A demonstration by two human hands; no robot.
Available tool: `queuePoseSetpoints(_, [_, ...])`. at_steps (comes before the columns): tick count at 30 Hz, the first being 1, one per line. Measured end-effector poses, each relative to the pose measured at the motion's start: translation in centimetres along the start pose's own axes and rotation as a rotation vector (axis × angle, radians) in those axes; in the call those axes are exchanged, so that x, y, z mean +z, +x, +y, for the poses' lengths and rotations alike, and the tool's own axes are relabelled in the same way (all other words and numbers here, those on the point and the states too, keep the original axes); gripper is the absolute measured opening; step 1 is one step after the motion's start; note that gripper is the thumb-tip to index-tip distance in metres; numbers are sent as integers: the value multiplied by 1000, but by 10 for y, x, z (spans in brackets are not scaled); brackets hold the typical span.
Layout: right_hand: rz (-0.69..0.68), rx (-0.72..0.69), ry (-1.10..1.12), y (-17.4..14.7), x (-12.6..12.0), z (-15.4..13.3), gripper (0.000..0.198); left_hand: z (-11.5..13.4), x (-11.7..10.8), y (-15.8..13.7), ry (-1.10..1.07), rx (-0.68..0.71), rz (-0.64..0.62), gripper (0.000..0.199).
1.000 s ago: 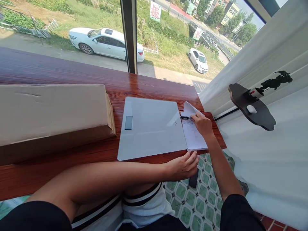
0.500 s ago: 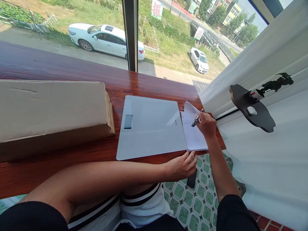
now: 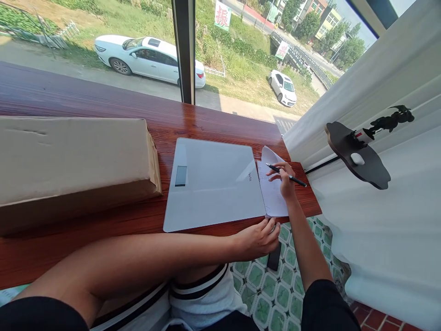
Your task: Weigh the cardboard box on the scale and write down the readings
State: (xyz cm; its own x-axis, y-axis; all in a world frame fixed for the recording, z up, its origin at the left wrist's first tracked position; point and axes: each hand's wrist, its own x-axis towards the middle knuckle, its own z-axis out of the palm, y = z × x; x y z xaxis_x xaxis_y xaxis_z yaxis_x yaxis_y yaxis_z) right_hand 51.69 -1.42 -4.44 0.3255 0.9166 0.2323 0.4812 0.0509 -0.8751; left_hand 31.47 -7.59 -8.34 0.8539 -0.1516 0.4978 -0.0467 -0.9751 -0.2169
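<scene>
My right hand [image 3: 285, 179] is closed around a black pen [image 3: 298, 181], which lies across the fingers with one end pointing left over the page. Under that hand is an open notebook [image 3: 274, 197] with some handwriting near its top left and an upper page curling up. My left hand [image 3: 260, 238] reaches across at the table's front edge, its fingers bent at the notebook's lower left corner; the grip there is partly hidden. Left of the notebook, against its edge, lies a flat pale grey glass scale [image 3: 217, 184] with a small dark display.
A long cardboard box [image 3: 76, 156] stands on the left of the wooden table [image 3: 220, 122]. On the green tiled floor below lies a dark flat object [image 3: 274, 257]. A white curtain [image 3: 372, 230] and a dark wavy shelf [image 3: 374, 168] with a small plant are at right. Windows are ahead.
The pen has turned in my right hand from a writing hold to lying across the fingers, and that hand has shifted slightly left. My left hand stays at the notebook's corner.
</scene>
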Motion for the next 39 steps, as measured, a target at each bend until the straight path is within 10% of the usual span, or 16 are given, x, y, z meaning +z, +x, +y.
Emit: queuePoseSetpoints(39, [-30,105,-123,-10,12,13,36,10,11,3,77,-82,63,30])
